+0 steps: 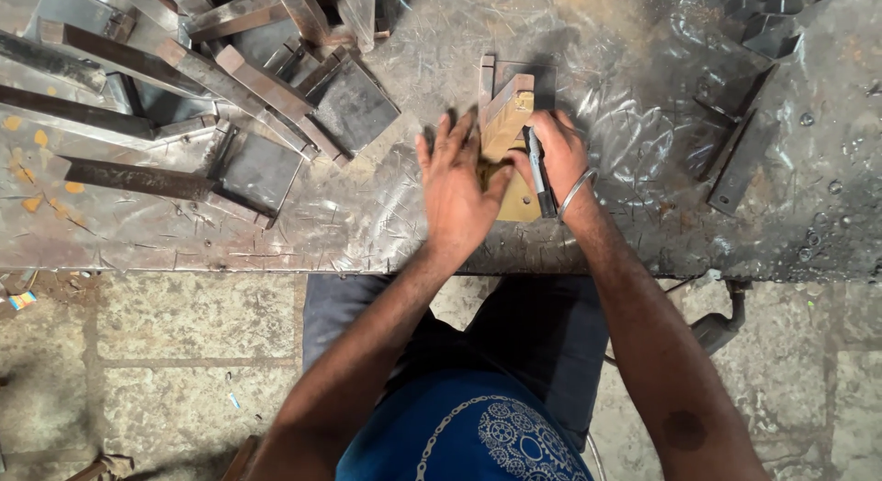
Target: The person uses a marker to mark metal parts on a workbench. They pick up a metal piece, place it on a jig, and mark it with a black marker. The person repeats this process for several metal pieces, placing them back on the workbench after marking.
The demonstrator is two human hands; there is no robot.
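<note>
seen from above, the left hand (457, 189) lay flat and open, fingers spread, pressing on a small yellowish metal plate (519, 205) near the front edge of the workbench (367, 215), about midway along it. upright on the plate stood an angled steel bracket (505, 113), its far end pointing to the back edge. the right hand (559, 155) was closed around a slim dark tool (540, 178) held against the bracket's right side; a metal bangle (577, 192) ringed that wrist. whether the tool's tip touched the plate could not be told. a heap of similar welded frames (211, 86) filled the back-left corner, and loose angle pieces (735, 159) lay toward the right edge. judged from this, the bracket was positioned and steadied, the work on it apparently unfinished, with many like pieces already assembled.
</note>
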